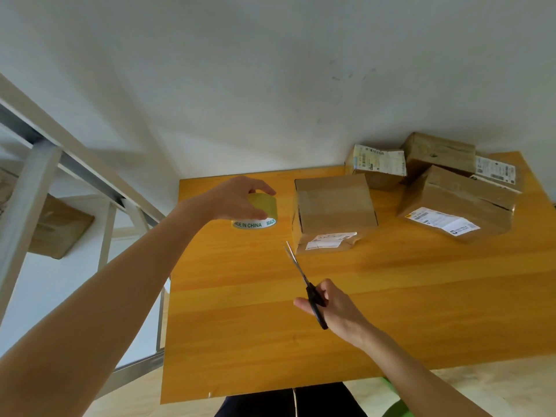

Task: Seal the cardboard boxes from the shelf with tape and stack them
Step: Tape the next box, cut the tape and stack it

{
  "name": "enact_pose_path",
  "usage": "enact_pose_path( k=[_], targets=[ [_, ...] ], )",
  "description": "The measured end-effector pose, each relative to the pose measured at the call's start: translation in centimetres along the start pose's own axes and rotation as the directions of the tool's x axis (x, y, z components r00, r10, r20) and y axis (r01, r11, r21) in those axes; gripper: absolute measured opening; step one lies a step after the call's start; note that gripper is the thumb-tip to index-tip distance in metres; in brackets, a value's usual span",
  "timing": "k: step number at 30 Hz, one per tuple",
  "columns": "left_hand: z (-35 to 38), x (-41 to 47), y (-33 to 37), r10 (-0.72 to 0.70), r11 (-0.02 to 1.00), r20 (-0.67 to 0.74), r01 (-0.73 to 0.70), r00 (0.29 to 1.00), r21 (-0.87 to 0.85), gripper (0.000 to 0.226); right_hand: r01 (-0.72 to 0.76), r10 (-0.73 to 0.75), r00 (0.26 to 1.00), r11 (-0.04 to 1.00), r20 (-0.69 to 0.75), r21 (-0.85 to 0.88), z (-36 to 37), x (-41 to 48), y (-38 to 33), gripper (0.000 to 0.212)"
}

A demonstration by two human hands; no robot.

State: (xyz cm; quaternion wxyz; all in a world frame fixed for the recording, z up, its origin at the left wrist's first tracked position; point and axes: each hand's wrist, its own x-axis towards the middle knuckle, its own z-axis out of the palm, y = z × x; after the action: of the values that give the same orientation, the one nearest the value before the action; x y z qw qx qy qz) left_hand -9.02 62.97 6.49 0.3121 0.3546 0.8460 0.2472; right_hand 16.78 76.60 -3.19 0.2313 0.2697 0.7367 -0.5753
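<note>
Now our left hand (237, 200) reaches over the far left part of the bench (391, 296) and curls its fingers and thumb round the tape roll (264, 210) from above. The yellowish roll lies flat, its white core printed MADE IN CHINA; we cannot tell whether it rests on the wood or sits just clear of it. Our right hand (334, 308), nearer and well apart from the left, grips the black handles of the scissors (304, 278), whose blades point far, towards the closest box (334, 206). That box sits on the bench just right of the roll, flaps down, a white label on its near side. Further right, by the wall, we see a cluster of boxes (457, 203) with labels, touching one another. At the left stands a metal shelf (36, 164) with another cardboard piece (60, 227) on it
</note>
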Motion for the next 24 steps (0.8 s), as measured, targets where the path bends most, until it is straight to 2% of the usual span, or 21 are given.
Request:
enact_pose_path(
  k=[2, 5, 10, 15, 19, 24],
  targets=[
    [-0.2, 0.2, 0.3, -0.007, 1.0, 0.014, 0.007, 1.0, 0.024, 0.047, 0.034, -0.035, 0.999, 0.997, 0.018, 0.064, 0.0, -0.4, -0.9, 0.058],
    [-0.3, 0.4, 0.6, -0.026, 0.998, 0.014, 0.026, 1.0, 0.058, 0.045, 0.092, -0.093, 0.996, 0.988, -0.003, 0.126, 0.0, -0.9, -2.9, 0.069],
    [-0.4, 0.5, 0.9, -0.053, 0.994, 0.045, 0.049, 0.998, 0.095, 0.047, 0.151, -0.148, 0.988, 0.956, -0.03, 0.25, -0.4, -0.7, -6.6, 0.063],
    [-0.3, 0.7, 1.1, -0.094, 0.99, 0.076, 0.085, 0.993, 0.11, 0.045, 0.14, -0.131, 0.99, 0.935, -0.051, 0.326, -0.8, 0.0, -9.3, 0.057],
    [0.1, 1.1, 1.3, -0.125, 0.982, 0.022, 0.121, 0.992, 0.145, 0.045, 0.142, -0.125, 0.99, 0.928, -0.072, 0.345, -0.8, 0.2, -10.0, 0.058],
    [0.1, 1.3, 1.7, -0.117, 0.988, 0.064, 0.109, 0.991, 0.114, 0.031, 0.135, -0.104, 0.989, 0.927, -0.106, 0.351, -0.7, 0.2, -10.0, 0.057]
  ],
)
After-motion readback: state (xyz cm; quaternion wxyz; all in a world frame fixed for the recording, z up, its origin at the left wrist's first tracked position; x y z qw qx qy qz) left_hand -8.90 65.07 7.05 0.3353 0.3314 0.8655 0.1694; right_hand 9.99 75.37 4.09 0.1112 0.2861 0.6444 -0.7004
